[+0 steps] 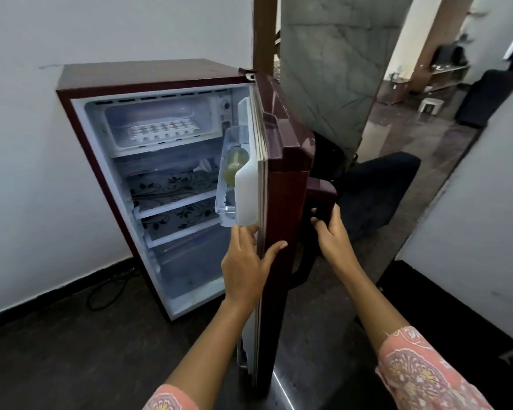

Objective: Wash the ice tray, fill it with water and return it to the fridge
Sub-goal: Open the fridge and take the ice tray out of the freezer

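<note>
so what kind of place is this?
Most likely a home. A small maroon fridge stands on a dark floor against a plain white wall, its open door gripped by the left hand and right hand. The doorway behind shows what looks like a living room with shelving and a white stool.

Standing before a small maroon fridge (pixel 148 75) with its door (pixel 282 202) swung wide. Gripping the door's edge with the left hand (pixel 243 266), clasping the handle (pixel 322 193) with the right hand (pixel 333 238). Facing a white ice tray (pixel 163 130) in the freezer box (pixel 209 113), a pale bottle (pixel 234 164) in the door rack (pixel 224 209).
</note>
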Demonstrator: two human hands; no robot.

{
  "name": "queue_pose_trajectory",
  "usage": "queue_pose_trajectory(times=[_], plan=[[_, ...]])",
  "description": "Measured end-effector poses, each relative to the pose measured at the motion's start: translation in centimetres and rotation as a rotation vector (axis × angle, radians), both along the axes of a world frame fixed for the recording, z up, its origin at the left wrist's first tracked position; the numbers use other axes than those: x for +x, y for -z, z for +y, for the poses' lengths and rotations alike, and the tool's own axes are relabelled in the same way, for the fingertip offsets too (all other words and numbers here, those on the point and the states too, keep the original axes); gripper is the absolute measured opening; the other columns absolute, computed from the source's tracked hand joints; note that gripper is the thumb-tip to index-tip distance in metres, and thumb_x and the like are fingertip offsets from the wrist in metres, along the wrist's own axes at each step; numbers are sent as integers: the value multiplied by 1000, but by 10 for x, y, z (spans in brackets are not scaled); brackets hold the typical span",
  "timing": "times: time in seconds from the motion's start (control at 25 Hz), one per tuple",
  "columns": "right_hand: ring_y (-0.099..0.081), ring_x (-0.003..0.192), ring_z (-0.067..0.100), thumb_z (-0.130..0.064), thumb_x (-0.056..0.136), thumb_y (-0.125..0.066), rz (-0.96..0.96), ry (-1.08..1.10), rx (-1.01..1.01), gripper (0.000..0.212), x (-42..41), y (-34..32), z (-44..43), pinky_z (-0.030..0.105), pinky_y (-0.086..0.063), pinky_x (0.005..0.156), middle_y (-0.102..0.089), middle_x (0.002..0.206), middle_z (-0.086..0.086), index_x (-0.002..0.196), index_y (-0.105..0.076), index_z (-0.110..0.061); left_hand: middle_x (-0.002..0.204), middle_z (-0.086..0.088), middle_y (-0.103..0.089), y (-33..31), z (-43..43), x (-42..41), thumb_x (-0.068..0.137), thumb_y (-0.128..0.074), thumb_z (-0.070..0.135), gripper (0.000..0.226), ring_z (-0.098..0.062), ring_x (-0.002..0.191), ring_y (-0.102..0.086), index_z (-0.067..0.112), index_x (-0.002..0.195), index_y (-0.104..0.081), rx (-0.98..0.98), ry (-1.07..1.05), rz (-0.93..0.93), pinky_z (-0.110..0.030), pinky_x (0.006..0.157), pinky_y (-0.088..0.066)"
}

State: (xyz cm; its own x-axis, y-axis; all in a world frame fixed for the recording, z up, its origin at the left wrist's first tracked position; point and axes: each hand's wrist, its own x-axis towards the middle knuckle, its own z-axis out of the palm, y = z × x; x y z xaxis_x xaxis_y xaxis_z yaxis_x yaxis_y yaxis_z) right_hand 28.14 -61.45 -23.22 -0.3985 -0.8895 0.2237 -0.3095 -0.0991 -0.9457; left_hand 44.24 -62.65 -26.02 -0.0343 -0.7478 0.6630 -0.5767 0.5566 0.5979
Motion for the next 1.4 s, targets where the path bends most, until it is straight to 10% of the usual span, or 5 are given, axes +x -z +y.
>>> queue_pose_trajectory(times=[0.24, 0.52, 0.76, 1.4], plan=[[-9, 142, 11, -38, 98, -36, 164, 264, -83, 59, -21, 8, 41, 35, -14, 114, -7, 157, 1, 148, -9, -25, 102, -2, -51, 16, 1, -42, 93, -43, 36, 39, -15, 91, -46, 18, 124, -58, -191, 75, -211, -30, 76, -37], [3, 139, 0, -47, 87, -56, 449, 230, -47, 86, -55, 13, 58, 37, -8, 109, 11, 157, -5, 142, 10, -37, 154, -9, -17, 9, 2, -85, 91, -37, 41, 68, -23, 143, -12, 11, 148, -15, -137, -49, -431, -40, 115, -6], [8, 145, 16, -45, 85, -60, 415, 251, 80, 99, -85, 13, 48, 54, -12, 115, 29, 153, -4, 136, 25, -39, 156, -8, -17, 11, -6, -117, 92, -28, 39, 66, -18, 143, -13, 8, 149, -14, -151, -23, -583, -42, 115, 13], [14, 140, 8, -47, 90, -50, 459, 338, 116, 90, -109, 19, 36, 54, -4, 116, 30, 150, -8, 137, 25, -33, 156, -4, -20, 9, -15, -138, 92, -31, 40, 63, -19, 144, -11, 15, 149, -20, -177, 61, -593, -44, 114, 0]])
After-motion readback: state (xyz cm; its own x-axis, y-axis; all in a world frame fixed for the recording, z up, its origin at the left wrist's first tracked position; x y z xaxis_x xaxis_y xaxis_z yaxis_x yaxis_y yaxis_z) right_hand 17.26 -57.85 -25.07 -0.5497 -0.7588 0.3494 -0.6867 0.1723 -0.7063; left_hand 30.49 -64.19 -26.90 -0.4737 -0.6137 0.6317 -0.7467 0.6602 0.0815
